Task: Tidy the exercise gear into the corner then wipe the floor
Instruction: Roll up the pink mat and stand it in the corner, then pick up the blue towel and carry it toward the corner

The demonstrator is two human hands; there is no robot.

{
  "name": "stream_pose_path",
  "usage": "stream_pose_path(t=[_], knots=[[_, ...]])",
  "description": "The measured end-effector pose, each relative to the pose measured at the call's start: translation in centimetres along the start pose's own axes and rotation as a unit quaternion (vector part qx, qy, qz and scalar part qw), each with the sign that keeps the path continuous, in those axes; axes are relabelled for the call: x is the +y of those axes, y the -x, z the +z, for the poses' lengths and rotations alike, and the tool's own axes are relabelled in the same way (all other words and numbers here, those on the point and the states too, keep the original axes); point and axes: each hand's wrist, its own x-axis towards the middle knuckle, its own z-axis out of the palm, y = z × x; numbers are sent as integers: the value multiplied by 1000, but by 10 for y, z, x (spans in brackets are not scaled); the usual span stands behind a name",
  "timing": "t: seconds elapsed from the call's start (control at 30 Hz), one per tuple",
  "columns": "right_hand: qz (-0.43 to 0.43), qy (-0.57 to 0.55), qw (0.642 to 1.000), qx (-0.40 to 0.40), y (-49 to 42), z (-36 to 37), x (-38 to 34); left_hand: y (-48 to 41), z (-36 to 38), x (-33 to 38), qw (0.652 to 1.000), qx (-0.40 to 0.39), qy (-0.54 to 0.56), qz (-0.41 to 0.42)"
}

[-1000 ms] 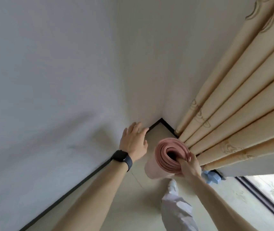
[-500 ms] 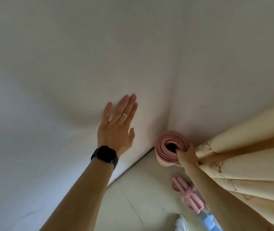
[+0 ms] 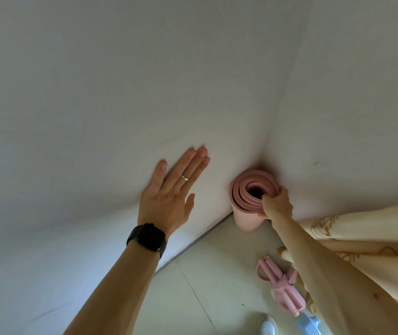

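A rolled pink exercise mat (image 3: 246,197) stands upright in the corner where the two white walls meet. My right hand (image 3: 277,204) grips the top rim of the roll, fingers hooked into its hollow middle. My left hand (image 3: 171,192), wearing a ring and a black watch, lies flat and open against the left wall, apart from the mat. On the floor beside the curtain lie a pink piece of exercise gear (image 3: 281,286) and, below it, a pale blue one (image 3: 308,322), partly hidden by my right arm.
A cream patterned curtain (image 3: 362,228) hangs at the right, close behind my right arm. The pale tiled floor (image 3: 207,286) runs from the corner toward me. The tip of a white shoe (image 3: 268,326) shows at the bottom edge.
The mat has gone from out in front of the curtain into the corner, held by my right hand throughout. My left hand rose and flattened against the wall.
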Motion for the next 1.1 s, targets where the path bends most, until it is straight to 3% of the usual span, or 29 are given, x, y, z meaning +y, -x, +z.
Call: stream_pose_path(t=[0.17, 0.47, 0.6, 0.7, 0.8, 0.9, 1.0, 1.1], knots=[[-23, 47, 997, -64, -7, -9, 12, 1, 4, 2, 999, 16, -30, 4], [-159, 83, 983, -48, 65, -34, 29, -4, 5, 0, 999, 14, -37, -11], [-188, 167, 963, -93, 98, -61, 37, -5, -7, -2, 999, -28, 30, -30], [-239, 212, 940, -121, 137, -92, 28, -4, -36, -1, 988, -105, 107, -36], [-305, 252, 909, -131, 179, -121, 10, -1, -80, 11, 936, -187, 275, -115], [-419, 272, 858, -124, 231, -145, -14, 22, -128, 18, 823, -270, 431, -254], [-499, 258, 820, -110, 283, -162, -36, 63, -163, 13, 736, -277, 506, -354], [-560, 275, 775, -104, 330, -161, -50, 115, -195, -7, 700, -273, 519, -407]])
